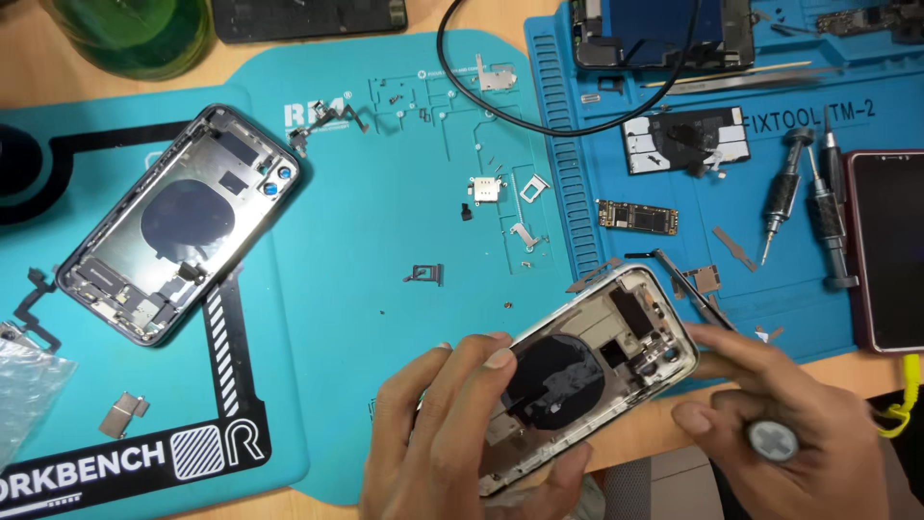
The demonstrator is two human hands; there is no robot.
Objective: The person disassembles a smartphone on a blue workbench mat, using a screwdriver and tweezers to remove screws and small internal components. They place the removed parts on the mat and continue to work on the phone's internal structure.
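Left hand [438, 433]: curled around the near end of a silver phone housing [587, 371], thumb under its lower edge, the other fingers [491, 358] laid over its open inside, touching the dark round coil.
Left fingers: bent and clamped on the housing, spread only as wide as the frame.
Right hand [784, 424]: closed on a screwdriver [712, 308]; its round silver cap shows between thumb and forefinger, the dark shaft running up and away to the far corner of the housing.
Right fingers: drawn together in a tight pinch on the tool, no gap showing.
Silver phone housing: tilted, lifted off the tabletop, spanning the space between both hands, over the near edge of the teal mat [385, 241].
Beyond the left fingers: a dark phone housing [178, 226] lies flat on the mat, well apart.
Beyond the right fingers: a blue mat [616, 164] with a small circuit board [637, 216] and two spare screwdrivers [813, 197], near but untouched.
Right of the right hand: a dark-screened phone [890, 250] lies at the picture's edge.
Between the hands' reach and the far mats: loose screws, a small tray and brackets, too small to tell apart.
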